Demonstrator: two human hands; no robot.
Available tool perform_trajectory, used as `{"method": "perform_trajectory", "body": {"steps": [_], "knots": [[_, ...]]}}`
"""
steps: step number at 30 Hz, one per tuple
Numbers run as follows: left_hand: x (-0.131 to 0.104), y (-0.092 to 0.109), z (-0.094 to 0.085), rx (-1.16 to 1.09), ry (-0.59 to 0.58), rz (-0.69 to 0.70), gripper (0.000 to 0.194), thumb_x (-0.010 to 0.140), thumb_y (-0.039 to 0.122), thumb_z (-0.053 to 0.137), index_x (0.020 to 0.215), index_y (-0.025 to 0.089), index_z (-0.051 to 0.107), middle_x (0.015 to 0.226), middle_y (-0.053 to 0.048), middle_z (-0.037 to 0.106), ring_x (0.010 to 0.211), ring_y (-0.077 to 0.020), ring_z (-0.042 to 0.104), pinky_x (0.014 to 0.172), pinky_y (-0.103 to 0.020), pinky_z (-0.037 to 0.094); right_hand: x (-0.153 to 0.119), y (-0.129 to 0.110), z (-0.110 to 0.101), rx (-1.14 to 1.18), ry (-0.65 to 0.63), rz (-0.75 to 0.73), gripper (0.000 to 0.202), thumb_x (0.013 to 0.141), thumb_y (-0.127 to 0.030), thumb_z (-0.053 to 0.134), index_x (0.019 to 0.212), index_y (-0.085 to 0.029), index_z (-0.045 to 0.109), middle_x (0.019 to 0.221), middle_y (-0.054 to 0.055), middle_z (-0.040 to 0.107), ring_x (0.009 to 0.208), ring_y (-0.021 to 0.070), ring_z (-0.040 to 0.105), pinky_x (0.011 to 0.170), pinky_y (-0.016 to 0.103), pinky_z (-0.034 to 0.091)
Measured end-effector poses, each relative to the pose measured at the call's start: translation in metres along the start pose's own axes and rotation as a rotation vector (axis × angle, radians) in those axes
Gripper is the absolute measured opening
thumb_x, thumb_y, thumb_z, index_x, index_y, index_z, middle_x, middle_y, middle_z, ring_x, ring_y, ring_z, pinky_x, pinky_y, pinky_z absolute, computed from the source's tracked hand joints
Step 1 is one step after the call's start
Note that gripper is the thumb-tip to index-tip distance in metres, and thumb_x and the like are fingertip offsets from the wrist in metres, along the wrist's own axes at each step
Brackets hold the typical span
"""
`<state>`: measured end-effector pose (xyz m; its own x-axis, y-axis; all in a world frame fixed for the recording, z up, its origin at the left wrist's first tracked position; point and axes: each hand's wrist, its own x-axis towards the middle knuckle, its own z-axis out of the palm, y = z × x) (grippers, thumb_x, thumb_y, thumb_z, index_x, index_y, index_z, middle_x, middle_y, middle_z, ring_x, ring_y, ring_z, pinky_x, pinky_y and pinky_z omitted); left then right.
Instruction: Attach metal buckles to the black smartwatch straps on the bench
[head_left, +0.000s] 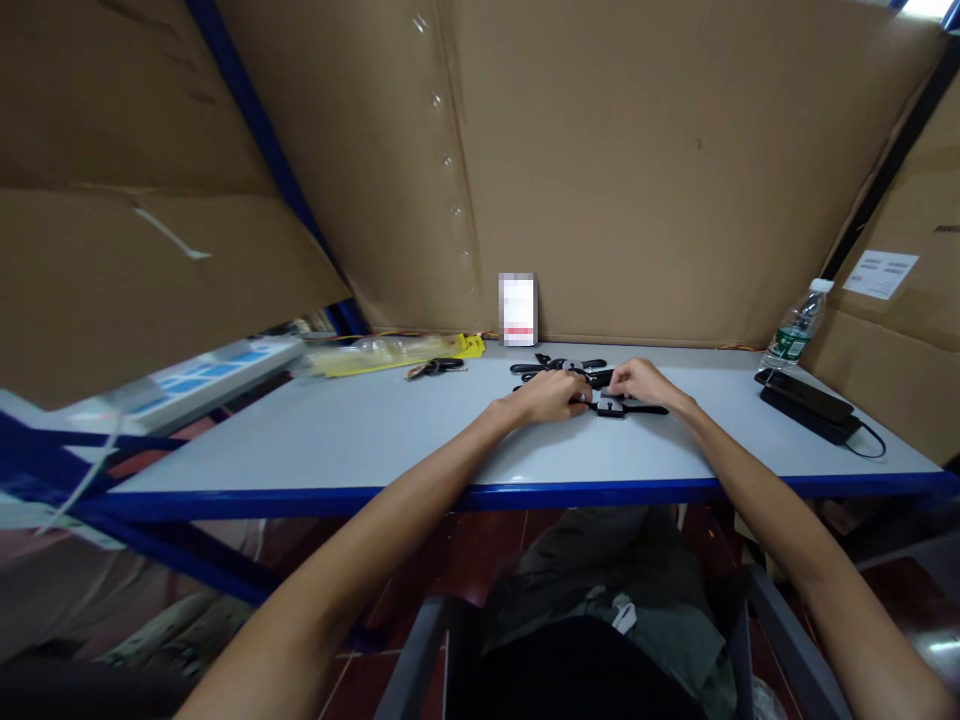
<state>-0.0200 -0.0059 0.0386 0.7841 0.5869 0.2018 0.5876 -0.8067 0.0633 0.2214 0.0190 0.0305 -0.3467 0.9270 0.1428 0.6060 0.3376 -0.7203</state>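
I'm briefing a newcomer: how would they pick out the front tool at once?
On the pale table with the blue front edge, find the person's right hand. Just below lies the tool, with a silver plate and a black handle pointing right. Other dark tools lie behind; this one is nearest that edge.

A head-worn camera is looking forward and down from above the seated person's lap [600, 570], which is filling the near middle. The wide view is reaching across a table [360, 430], showing the left hand [553, 396] and right hand [639, 381] at middle distance, and is ending at a far cardboard wall [585, 180].
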Motion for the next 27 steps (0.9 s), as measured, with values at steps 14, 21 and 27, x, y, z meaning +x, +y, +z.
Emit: {"method": "perform_trajectory", "body": {"steps": [14,21,27], "knots": [[0.0,-0.002,0.002,0.016,0.001,0.015,0.029,0.088,0.025,0.053,0.105,0.021,0.077,0.113,-0.009,0.075,0.094,-0.024,0.067,0.073,-0.033,0.045,0.007,0.017,-0.026,-0.035,0.441,0.122,0.013,0.067,-0.027,0.063,0.056,-0.022,0.059,0.066,0.001,0.066,0.07,0.0181,0.058,0.068,0.029,0.042],[0.001,-0.003,0.003,0.004,-0.012,-0.017,0.031,0.087,0.027,0.054,0.107,0.023,0.077,0.117,-0.008,0.074,0.098,-0.0249,0.065,0.075,-0.034,0.043,0.003,0.037,-0.059,-0.232,0.713,0.327,0.011,0.07,-0.017,0.06,0.06,-0.023,0.057,0.07,0.004,0.066,0.074,0.0216,0.059,0.074,0.032,0.044],[0.0,-0.001,0.002,0.006,0.0,-0.023,0.028,0.088,0.028,0.054,0.105,0.024,0.076,0.115,-0.008,0.075,0.097,-0.0248,0.066,0.07,-0.033,0.041,-0.002,0.051,-0.079,-0.178,0.791,0.37,0.015,0.069,-0.025,0.065,0.058,-0.023,0.055,0.064,0.003,0.061,0.068,0.0211,0.055,0.073,0.035,0.045]]}}
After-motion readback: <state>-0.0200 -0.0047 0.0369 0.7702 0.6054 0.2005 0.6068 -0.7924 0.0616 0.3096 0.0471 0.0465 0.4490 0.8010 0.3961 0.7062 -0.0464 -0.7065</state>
